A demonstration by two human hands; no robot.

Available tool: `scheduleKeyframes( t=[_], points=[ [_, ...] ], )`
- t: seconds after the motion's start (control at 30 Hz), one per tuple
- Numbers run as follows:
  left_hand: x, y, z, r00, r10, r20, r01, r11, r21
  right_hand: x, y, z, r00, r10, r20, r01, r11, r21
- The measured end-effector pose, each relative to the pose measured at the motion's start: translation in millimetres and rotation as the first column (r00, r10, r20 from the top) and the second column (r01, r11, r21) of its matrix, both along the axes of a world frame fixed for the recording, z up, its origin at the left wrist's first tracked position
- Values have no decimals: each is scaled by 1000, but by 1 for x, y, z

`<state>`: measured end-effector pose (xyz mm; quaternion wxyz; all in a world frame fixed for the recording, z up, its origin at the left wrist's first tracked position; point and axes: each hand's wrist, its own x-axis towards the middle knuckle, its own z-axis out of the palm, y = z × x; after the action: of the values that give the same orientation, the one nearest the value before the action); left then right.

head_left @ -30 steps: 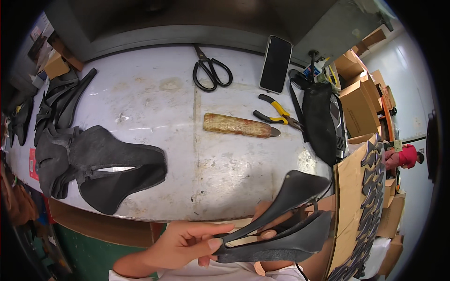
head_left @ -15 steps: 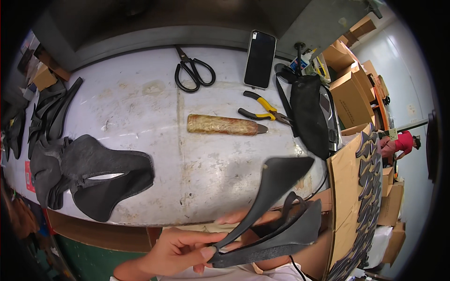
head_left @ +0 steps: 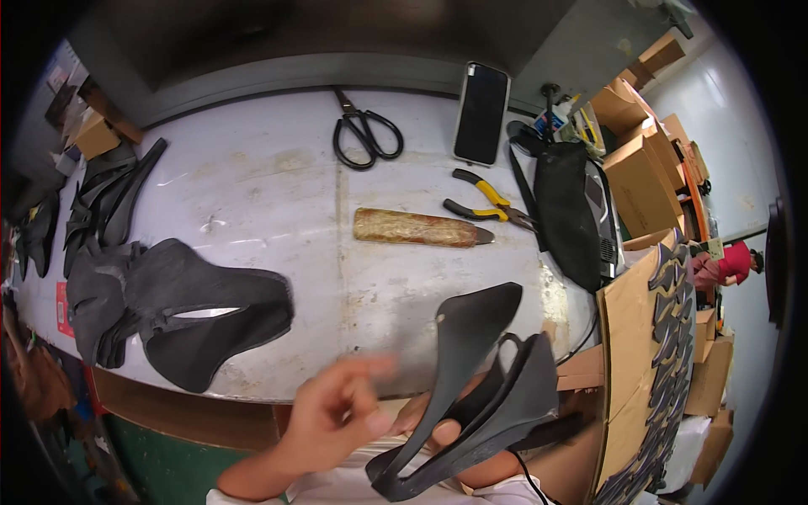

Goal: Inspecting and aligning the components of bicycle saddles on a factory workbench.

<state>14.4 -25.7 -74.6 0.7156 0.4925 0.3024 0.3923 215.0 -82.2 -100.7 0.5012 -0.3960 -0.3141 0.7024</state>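
My right hand (head_left: 446, 431) is closed on a black shoe upper (head_left: 459, 358), low over the table's front edge. The thumb shows in the gap between the upper's two curved sides; most of the other fingers are hidden behind it. To the left of it, my left hand (head_left: 341, 408) is raised and holds nothing, its fingers apart and the fingertips smeared by motion. A pile of similar black uppers (head_left: 219, 286) lies on the left of the table.
On the white table (head_left: 286, 202) lie black-handled scissors (head_left: 366, 139), a tape-wrapped knife (head_left: 417, 227), yellow-and-black pliers (head_left: 488, 202), a phone (head_left: 482, 114) and a black pouch (head_left: 568, 210). A cardboard sheet (head_left: 627, 345) with dark cut pieces stands at right. Farther off is a person in red (head_left: 732, 263).
My left hand has let go of the upper's narrow end and drawn back with its fingers raised. The upper has tipped more upright and shifted left, now held by my right hand.
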Motion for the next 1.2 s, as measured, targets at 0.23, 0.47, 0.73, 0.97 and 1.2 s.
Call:
scheduleKeyframes(
  t=[0.23, 0.47, 0.73, 0.97, 1.2],
  points=[
    [31, -8, -7, 945, 172, 279, -62, 930, -362, -12, -1, 0, 1000, -24, 15, 24, 999, 41],
    [38, -13, -8, 937, 188, 293, -69, 925, -374, -33, 3, -14, 959, -282, -3, 282, 959, -10],
    [47, -23, -12, 935, 299, 191, -265, 946, -184, -39, 1, -16, 952, -306, -6, 305, 951, -51],
    [35, -19, -4, 937, 282, 207, -208, 925, -319, -18, -1, -8, 972, -226, -62, 211, 960, -185],
    [-8, -6, -1, 973, -210, -91, 201, 974, -103, 20, 13, -7, 971, -224, 87, 185, 929, 321]
  ],
)
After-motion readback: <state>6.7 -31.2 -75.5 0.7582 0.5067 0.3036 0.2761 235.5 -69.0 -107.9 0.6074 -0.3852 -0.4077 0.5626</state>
